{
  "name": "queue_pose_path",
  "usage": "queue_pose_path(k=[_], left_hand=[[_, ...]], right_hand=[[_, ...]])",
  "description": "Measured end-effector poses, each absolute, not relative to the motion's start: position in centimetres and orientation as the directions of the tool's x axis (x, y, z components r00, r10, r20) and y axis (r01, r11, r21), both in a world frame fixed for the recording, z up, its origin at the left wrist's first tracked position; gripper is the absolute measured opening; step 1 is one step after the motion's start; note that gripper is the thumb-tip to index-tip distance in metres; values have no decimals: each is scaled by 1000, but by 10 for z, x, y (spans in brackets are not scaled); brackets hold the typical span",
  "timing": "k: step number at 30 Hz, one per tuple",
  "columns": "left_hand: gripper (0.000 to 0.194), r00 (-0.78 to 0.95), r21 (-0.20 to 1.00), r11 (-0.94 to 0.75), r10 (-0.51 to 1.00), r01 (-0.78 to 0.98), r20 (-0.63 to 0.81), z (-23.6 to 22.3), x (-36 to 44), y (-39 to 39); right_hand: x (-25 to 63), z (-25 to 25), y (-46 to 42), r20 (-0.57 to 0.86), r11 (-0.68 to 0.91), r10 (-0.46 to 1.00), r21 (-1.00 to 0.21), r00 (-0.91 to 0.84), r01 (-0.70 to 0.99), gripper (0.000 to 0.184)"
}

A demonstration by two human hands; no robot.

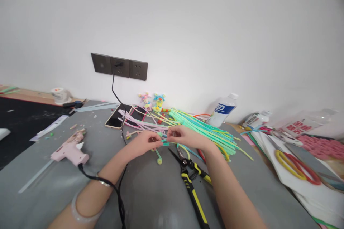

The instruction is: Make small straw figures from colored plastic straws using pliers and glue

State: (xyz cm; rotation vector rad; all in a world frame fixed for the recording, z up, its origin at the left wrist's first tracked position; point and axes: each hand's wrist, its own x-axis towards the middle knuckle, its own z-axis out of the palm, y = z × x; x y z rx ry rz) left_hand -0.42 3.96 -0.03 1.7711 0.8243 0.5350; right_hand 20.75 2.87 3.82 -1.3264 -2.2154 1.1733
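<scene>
Fingertips of my left hand (pixel 146 141) are pinched together on a small green pipe cleaner piece (pixel 165 144) above the mat. Close beside it, my right hand (pixel 179 135) is closed in a pinch at the same piece; its exact grip is partly hidden by the fingers. Just below hangs or lies a green stem with a coiled yellow-green end (pixel 159 161); whether it joins the held piece I cannot tell. Behind my right hand spreads a bundle of mint-green pipe cleaners (pixel 204 128). Pink and lilac pipe cleaners (pixel 134 121) lie behind my left hand.
Yellow-and-black pliers (pixel 192 182) lie by my right forearm. A pink glue gun (pixel 71 150) is at left, its black cord (pixel 119 200) crossing my left forearm. Two small figures (pixel 158 102), a phone (pixel 116 117), a bottle (pixel 221 110) and scissors (pixel 295 167) surround the work.
</scene>
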Motion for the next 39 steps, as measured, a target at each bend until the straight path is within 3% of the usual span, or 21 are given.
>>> queue_pose_path(k=[10, 15, 23, 39], left_hand=[[25, 687, 963, -67, 713, 263, -138, -7, -7, 42], [25, 720, 944, -113, 676, 309, -154, -8, -11, 41], [27, 690, 883, -306, 723, 356, -27, -5, -12, 44], [26, 518, 926, -200, 855, 319, 6, -1, -6, 42]], right_hand=[[214, 34, 33, -198, 255, 765, -781, -613, 570, 19], [215, 30, 31, -189, 265, 753, -790, -631, 553, 20], [218, 30, 29, -176, 262, 744, -812, -645, 523, 27], [215, 20, 22, -118, 82, 823, -943, -555, 322, 35]])
